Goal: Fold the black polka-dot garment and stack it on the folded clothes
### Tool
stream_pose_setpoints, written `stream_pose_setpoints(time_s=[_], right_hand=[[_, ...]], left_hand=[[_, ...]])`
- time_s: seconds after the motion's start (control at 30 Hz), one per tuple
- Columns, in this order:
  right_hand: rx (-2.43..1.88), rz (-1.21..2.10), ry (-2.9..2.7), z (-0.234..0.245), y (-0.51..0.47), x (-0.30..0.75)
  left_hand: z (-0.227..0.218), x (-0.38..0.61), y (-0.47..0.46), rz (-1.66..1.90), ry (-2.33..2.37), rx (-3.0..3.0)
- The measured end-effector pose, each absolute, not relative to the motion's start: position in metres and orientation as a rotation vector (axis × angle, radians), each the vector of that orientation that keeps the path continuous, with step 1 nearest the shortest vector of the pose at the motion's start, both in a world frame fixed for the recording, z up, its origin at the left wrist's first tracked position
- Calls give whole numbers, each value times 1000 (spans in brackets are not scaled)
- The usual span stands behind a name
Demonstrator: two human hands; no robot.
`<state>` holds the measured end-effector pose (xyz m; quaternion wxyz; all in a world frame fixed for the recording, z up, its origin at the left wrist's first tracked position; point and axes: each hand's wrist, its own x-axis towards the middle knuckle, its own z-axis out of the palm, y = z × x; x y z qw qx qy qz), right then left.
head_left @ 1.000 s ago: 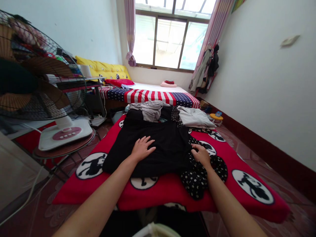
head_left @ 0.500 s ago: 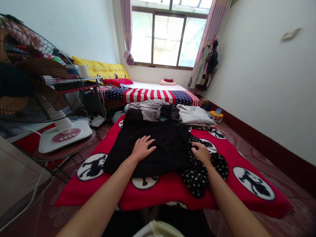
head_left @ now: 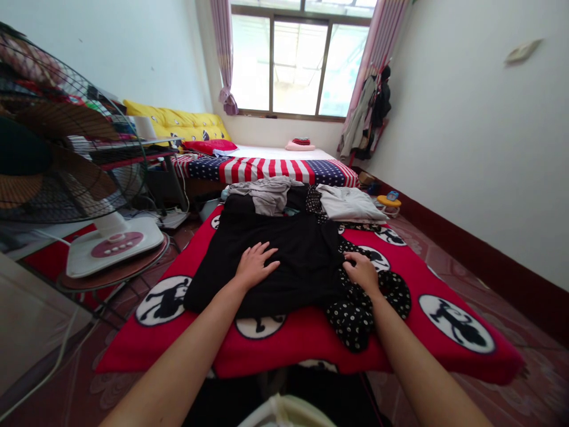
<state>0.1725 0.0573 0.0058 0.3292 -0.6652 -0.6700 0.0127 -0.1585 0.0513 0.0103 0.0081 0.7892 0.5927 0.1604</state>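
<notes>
A black garment lies spread out on a red cloth with round white-and-black prints. My left hand rests flat on it, fingers stretched and thumb apart. On the garment's right side, my right hand sits over black fabric with white dots, its fingers loosely bent and the thumb slightly apart. The dotted fabric bunches under and around that wrist. Whether it is part of the black garment I cannot tell.
Behind the garment lie a crumpled grey cloth and a folded light-grey garment. A standing fan is on a round stool at the left. Farther back is a bed with a striped, starred cover; a yellow stool stands at right.
Both hands hold nearly the same places on the fabric. The view has shifted very slightly; the garments look unchanged.
</notes>
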Motion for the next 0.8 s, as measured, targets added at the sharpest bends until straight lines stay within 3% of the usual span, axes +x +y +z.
stream_pose_setpoints(time_s=[0.8], right_hand=[[-1747,18,-1746,6,58,172]], left_hand=[[11,-158,50,468,1870,2497]])
